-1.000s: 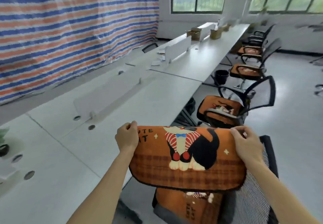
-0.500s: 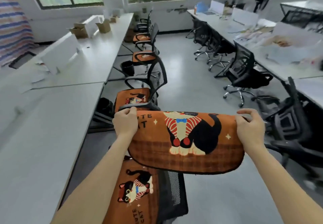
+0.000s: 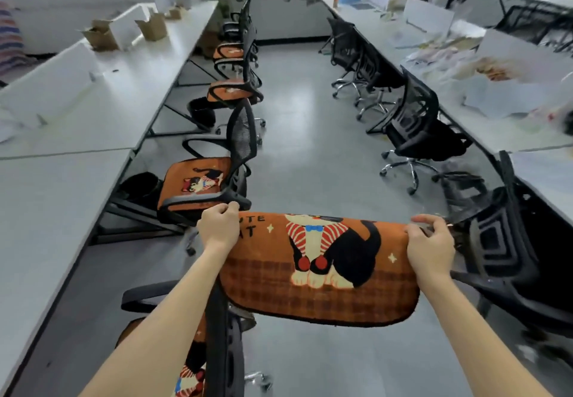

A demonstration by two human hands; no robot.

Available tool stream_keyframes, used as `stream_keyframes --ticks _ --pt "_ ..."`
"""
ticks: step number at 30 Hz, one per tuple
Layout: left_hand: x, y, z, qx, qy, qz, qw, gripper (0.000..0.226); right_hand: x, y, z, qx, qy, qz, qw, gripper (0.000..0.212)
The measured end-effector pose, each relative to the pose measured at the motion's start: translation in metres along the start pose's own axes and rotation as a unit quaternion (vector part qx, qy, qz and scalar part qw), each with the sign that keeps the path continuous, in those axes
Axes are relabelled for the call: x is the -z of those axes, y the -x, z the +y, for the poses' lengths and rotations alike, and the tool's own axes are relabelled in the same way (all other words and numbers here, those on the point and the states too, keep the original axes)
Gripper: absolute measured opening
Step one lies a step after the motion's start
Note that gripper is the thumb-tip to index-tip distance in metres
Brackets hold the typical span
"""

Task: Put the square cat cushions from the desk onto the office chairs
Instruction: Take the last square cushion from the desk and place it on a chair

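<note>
The left hand (image 3: 218, 226) and the right hand (image 3: 429, 241) each grip an upper corner of the held cushion (image 3: 319, 272), fingers curled tight round its top edge. It hangs stretched flat between them in the air above the aisle, clear of desk and chairs. It is a soft, short-pile orange square with rounded corners and a dark bound rim. A brown plaid band crosses its lower half. Its print shows a cream cat in a red-and-white striped top with a blue bow, a black cat beside it, small cream stars, and lettering partly hidden by the left hand. Under the left forearm stands the nearest chair (image 3: 223, 350), black with a mesh back, a matching cushion (image 3: 189, 378) lying on its seat. Beyond it the second chair (image 3: 242, 136) bears another cushion (image 3: 198, 179). The smooth white desk (image 3: 46, 210) runs along the left, a bare black chair (image 3: 502, 257) stands just beside the right hand, and the grey floor (image 3: 310, 148) is glossy.
</note>
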State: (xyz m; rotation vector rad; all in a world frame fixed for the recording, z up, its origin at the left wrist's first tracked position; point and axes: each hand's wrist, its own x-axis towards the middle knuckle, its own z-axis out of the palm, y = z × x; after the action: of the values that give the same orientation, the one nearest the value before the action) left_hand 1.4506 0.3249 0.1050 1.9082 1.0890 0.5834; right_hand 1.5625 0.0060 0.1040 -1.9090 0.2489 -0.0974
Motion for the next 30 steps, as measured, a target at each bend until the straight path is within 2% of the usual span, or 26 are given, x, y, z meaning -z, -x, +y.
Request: stream_keyframes --ticks 9,14,18,20,22,26,29,30 --pt "-0.083 -0.076 0.075 0.054 0.014 0.007 0.998 0.039 -0.047 -0.164 -0.048 0.020 -0.008 -0.058 0.998 0.014" --pt "-0.105 -0.155 0.103 0.052 0.030 0.043 0.997 0.042 -0.117 -0.241 -0.080 0.045 -0.011 -0.080 0.996 0.013" --pt "-0.133 -0.251 0.118 0.062 0.035 0.048 0.996 0.045 -0.190 -0.304 -0.102 0.049 -0.019 -0.094 0.994 0.010" --pt "-0.149 -0.300 0.131 0.058 0.018 0.037 0.997 0.045 -0.225 -0.341 -0.116 -0.003 -0.001 -0.105 0.994 0.012" --pt "-0.162 -0.346 0.149 0.037 0.001 0.033 0.999 0.047 -0.259 -0.377 -0.130 -0.075 0.020 -0.142 0.987 0.024" --pt "-0.200 -0.436 0.189 0.001 -0.025 0.007 1.000 0.045 -0.318 -0.452 -0.146 -0.200 0.044 -0.210 0.956 0.037" --pt "-0.235 -0.496 0.212 0.016 -0.016 -0.030 0.999 0.027 -0.345 -0.499 -0.157 -0.231 0.038 -0.216 0.948 0.040" --pt "-0.254 -0.523 0.222 0.035 -0.012 -0.046 0.998 0.030 -0.357 -0.524 -0.164 -0.232 0.041 -0.215 0.948 0.037"
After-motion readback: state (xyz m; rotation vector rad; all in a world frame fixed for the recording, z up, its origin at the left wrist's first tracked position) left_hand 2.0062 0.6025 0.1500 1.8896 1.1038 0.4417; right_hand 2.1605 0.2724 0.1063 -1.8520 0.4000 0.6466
